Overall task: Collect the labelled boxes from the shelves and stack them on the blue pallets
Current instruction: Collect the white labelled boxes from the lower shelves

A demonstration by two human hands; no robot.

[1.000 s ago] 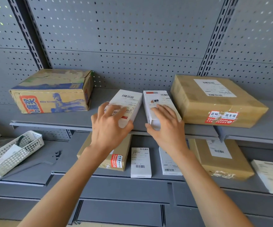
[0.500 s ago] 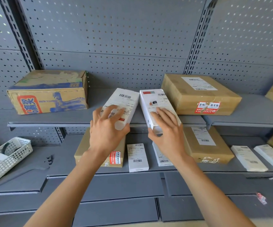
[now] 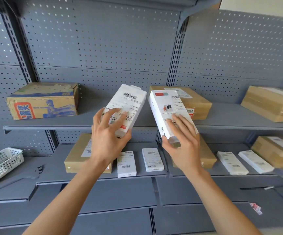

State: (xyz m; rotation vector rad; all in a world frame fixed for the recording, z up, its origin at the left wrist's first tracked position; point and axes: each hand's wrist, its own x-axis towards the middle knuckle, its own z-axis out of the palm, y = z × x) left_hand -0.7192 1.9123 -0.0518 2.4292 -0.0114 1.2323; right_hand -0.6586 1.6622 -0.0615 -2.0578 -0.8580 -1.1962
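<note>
My left hand [image 3: 107, 136] grips the near end of a white labelled box [image 3: 129, 106], fingers on top and thumb underneath. My right hand [image 3: 183, 143] holds a second white box [image 3: 166, 109] the same way. Both boxes are tilted up and lifted off the upper grey shelf [image 3: 52, 123], in front of it. A brown labelled parcel [image 3: 195, 102] lies on that shelf behind the right box. No blue pallet is in view.
A printed cardboard box [image 3: 42, 100] sits at the left of the upper shelf, another brown parcel [image 3: 273, 102] at the right. The lower shelf [image 3: 52, 168] holds brown parcels and several small white labelled boxes. A white mesh basket [image 3: 1, 165] stands at the far left.
Both hands have lifted their white boxes off the upper shelf and tilted them up towards me. The view has swung upward and to the right.
</note>
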